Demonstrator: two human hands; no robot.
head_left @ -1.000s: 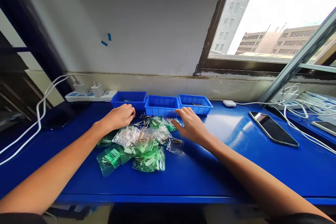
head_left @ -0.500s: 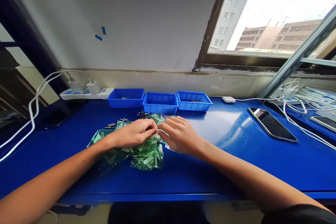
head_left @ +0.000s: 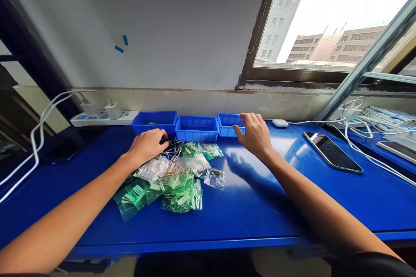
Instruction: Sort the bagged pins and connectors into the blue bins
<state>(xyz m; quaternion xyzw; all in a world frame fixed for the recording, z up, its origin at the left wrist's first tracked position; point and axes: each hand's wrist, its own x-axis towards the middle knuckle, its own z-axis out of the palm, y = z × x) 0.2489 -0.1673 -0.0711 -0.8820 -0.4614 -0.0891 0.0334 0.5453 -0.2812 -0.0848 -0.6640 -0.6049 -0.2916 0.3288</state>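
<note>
In the head view, the right hand (head_left: 256, 133) is raised at the right blue bin (head_left: 226, 131), thumb and fingers apart. The left hand (head_left: 148, 145) curls beside loose metal pins (head_left: 175, 149) — its grip I cannot tell. Small plastic bags (head_left: 182, 202) lie heaped before the bin row, probably for short reach.

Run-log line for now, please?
left hand: at loose pins, hold unclear | right hand: raised at right blue bin, grip open | bagged pieces: piled on table

The bins (head_left: 196, 135) are blue, some packets (head_left: 132, 198) green.
</note>
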